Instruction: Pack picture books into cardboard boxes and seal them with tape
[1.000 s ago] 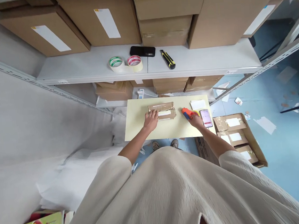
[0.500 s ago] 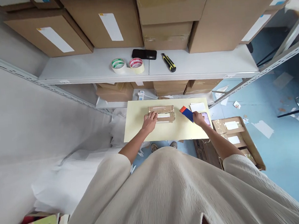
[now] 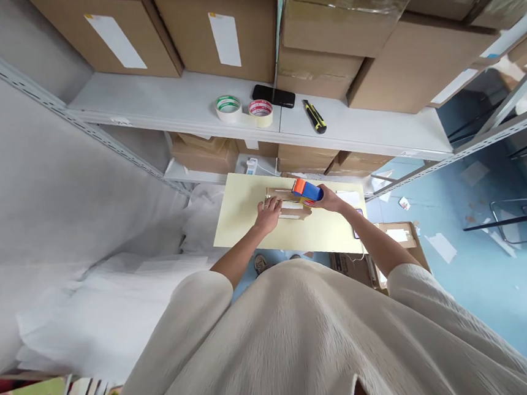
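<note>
A small cardboard box point(image 3: 290, 216) with pale strips on top lies on the pale yellow tabletop point(image 3: 242, 224). The fingers of my left hand point(image 3: 269, 215) rest, slightly spread, over its left end. Wrapped around a blue tape dispenser point(image 3: 310, 191) with an orange front is my right hand point(image 3: 329, 199). The dispenser is at the box's right end, covering part of it; whether it touches the cardboard I cannot tell. White paper point(image 3: 349, 198) lies right of my right hand, and a phone point(image 3: 357, 225) is partly hidden by my forearm.
Beyond the table, a grey shelf point(image 3: 158, 105) carries large cartons point(image 3: 249, 33), two tape rolls point(image 3: 228, 108), a dark phone point(image 3: 273, 96) and a yellow-black utility knife point(image 3: 315, 117). An open carton point(image 3: 412, 240) stands right of the table. White wrapping material point(image 3: 111, 309) is piled at left.
My right hand has moved left with the tape dispenser, from beside the box to its right end. My left hand stays on the box. The whole view has shifted and tilted slightly.
</note>
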`<action>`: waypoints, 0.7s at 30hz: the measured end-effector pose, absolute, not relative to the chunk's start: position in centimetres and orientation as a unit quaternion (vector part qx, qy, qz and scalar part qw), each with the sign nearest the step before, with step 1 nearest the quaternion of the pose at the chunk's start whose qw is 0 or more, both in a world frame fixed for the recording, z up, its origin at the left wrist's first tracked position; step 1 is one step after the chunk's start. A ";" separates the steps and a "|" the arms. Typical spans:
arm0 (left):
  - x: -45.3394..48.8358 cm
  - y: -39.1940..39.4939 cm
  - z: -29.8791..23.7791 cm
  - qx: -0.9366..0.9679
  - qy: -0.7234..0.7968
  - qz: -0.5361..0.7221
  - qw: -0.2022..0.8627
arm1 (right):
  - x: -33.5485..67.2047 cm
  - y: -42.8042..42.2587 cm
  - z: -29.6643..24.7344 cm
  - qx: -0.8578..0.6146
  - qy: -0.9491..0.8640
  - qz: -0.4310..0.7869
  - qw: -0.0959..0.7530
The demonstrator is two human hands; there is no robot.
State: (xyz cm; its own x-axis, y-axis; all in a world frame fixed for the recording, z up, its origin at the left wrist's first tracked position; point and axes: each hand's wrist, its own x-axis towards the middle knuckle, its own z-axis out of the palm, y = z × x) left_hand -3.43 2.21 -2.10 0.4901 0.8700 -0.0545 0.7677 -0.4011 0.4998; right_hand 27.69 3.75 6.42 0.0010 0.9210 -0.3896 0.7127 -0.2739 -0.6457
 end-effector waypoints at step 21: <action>1.1 9.0 2.2 0.515 0.553 0.327 0.568 | 28.5 3.7 6.1 -0.675 -0.619 0.386 0.111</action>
State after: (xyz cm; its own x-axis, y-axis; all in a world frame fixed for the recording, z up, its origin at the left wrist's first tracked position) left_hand 1.10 9.02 2.20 0.1750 0.9405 -0.2912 0.1983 0.2560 0.9461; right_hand 28.46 3.70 6.13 -0.0651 0.9216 -0.3827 0.7494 -0.2081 -0.6286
